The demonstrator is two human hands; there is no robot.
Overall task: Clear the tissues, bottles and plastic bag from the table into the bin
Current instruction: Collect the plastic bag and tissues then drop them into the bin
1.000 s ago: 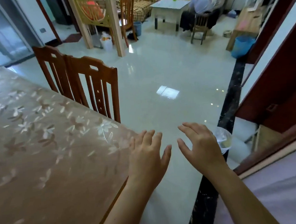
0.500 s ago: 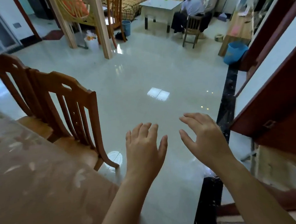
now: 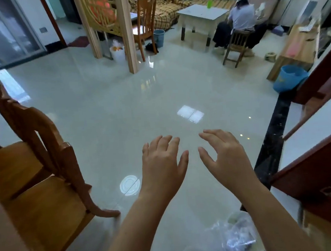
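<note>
My left hand [image 3: 163,164] and my right hand [image 3: 224,158] hover side by side over the shiny tiled floor, palms down, fingers spread, holding nothing. Below them at the bottom edge sits a bin [image 3: 241,239] lined with crumpled clear plastic, between my forearms. Only a sliver of the table [image 3: 4,244] shows at the lower left. No tissues or bottles are visible.
Two wooden chairs [image 3: 36,173] stand at the left. A dark red door [image 3: 324,173] and a black floor strip [image 3: 274,147] run along the right. A blue bucket [image 3: 289,80] sits far right. A seated person [image 3: 241,20] is at a white table in the back.
The view has swung away from the flower-patterned table toward the floor. The table has nearly left the frame and the plastic-lined bin has come into sight below my hands, which stay open.
</note>
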